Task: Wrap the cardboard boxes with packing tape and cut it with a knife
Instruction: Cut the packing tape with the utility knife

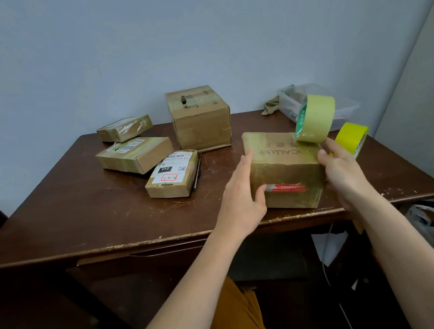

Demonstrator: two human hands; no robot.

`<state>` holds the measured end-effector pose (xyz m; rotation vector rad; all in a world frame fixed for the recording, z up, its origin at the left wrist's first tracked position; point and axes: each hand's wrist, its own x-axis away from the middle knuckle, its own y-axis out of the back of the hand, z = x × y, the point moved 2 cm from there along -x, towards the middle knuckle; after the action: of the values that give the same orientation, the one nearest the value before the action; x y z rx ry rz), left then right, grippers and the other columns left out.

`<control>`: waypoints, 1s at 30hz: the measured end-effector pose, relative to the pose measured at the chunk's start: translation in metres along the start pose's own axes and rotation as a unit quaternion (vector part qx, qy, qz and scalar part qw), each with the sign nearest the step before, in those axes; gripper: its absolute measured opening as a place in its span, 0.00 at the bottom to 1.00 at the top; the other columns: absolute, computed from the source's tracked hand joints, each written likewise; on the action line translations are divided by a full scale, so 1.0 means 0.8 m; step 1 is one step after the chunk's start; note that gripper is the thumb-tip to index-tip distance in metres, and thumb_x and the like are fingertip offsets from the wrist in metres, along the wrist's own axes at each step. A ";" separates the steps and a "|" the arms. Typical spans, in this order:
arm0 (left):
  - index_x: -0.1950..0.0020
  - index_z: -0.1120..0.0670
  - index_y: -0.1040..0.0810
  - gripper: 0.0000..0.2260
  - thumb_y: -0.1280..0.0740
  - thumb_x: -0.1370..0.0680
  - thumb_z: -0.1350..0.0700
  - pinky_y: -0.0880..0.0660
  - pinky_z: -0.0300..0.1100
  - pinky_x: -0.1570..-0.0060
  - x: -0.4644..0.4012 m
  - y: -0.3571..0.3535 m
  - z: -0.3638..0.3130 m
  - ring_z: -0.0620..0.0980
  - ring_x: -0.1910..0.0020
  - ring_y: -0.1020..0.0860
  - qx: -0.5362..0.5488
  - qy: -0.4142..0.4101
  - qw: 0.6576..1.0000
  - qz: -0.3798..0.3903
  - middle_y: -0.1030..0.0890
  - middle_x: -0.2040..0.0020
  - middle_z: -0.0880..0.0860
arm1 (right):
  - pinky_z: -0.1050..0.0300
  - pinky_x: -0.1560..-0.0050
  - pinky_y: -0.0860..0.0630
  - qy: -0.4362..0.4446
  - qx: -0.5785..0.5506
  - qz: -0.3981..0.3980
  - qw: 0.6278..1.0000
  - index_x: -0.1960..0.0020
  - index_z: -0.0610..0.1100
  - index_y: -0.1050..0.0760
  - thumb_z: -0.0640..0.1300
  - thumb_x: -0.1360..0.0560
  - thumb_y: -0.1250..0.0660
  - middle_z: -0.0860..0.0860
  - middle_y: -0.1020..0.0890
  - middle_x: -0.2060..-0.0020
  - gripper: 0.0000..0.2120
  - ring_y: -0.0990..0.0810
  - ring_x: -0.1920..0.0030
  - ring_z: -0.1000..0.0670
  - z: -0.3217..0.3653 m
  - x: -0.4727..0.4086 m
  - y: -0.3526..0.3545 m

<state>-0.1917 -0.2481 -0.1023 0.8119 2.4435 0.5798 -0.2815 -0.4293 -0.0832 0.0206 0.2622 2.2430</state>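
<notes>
five cardboard boxes on the desk (83,217); we're on the nearest box (285,168), at the front right edge. left hand (240,196) lies open and flat against its left side, bracing it. right hand (341,171) is at the box's right side, fingers pinching the pale tape roll (315,119) held above the far right corner. looks like the wrap step is underway, tape being run onto this box. next we likely need to pull the tape tight over the top, then cut. knife not identifiable. second yellow roll (352,138) sits just behind.
</notes>
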 end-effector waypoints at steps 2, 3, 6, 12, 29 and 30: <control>0.20 0.46 0.47 0.35 0.33 0.21 0.62 0.35 0.52 0.27 0.004 0.002 0.011 0.48 0.24 0.38 0.021 0.011 1.000 0.003 0.38 0.22 0.49 | 0.44 0.29 0.31 0.024 0.030 0.004 0.999 0.26 0.52 0.31 0.41 0.16 0.48 0.52 0.23 0.33 0.20 0.26 0.32 0.49 0.001 0.001 -0.010; 0.20 0.46 0.47 0.35 0.33 0.21 0.63 0.34 0.51 0.27 0.006 0.005 0.016 0.47 0.24 0.38 0.035 0.014 0.999 0.003 0.38 0.22 0.48 | 0.45 0.28 0.33 0.036 0.048 0.002 0.998 0.25 0.50 0.33 0.41 0.15 0.48 0.51 0.25 0.31 0.20 0.28 0.31 0.48 0.002 0.001 -0.016; 0.19 0.46 0.50 0.38 0.38 0.23 0.70 0.35 0.42 0.28 0.008 0.021 0.036 0.46 0.26 0.34 0.065 0.053 0.996 -0.044 0.36 0.23 0.49 | 0.51 0.33 0.32 0.062 0.093 -0.006 0.994 0.25 0.48 0.33 0.42 0.15 0.50 0.50 0.25 0.32 0.20 0.28 0.32 0.48 0.006 0.002 -0.033; 0.27 0.56 0.33 0.24 0.38 0.23 0.66 0.30 0.45 0.36 -0.006 0.068 0.087 0.52 0.31 0.30 -0.189 0.137 0.964 -0.126 0.29 0.30 0.53 | 0.60 0.47 0.36 0.067 0.106 0.004 0.992 0.25 0.50 0.34 0.41 0.16 0.51 0.53 0.25 0.40 0.21 0.29 0.42 0.52 0.016 -0.004 -0.063; 0.50 0.57 0.19 0.08 0.33 0.20 0.52 0.31 0.46 0.59 -0.045 0.074 0.136 0.57 0.49 0.22 -0.271 0.212 0.928 -0.144 0.22 0.48 0.54 | 0.67 0.52 0.31 0.037 0.029 0.027 0.999 0.28 0.57 0.31 0.40 0.19 0.46 0.66 0.24 0.49 0.22 0.25 0.45 0.60 0.010 -0.010 -0.077; 0.52 0.57 0.19 0.08 0.33 0.20 0.53 0.31 0.46 0.59 -0.042 0.075 0.136 0.56 0.51 0.22 -0.254 0.211 0.931 -0.157 0.22 0.49 0.54 | 0.64 0.49 0.31 0.038 0.028 0.027 0.999 0.28 0.57 0.31 0.40 0.19 0.46 0.63 0.24 0.46 0.22 0.25 0.42 0.58 0.010 -0.009 -0.078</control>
<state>-0.0804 -0.2003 -0.1453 0.0826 2.5255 1.2920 -0.2283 -0.3955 -0.0867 -0.0291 0.3689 2.2933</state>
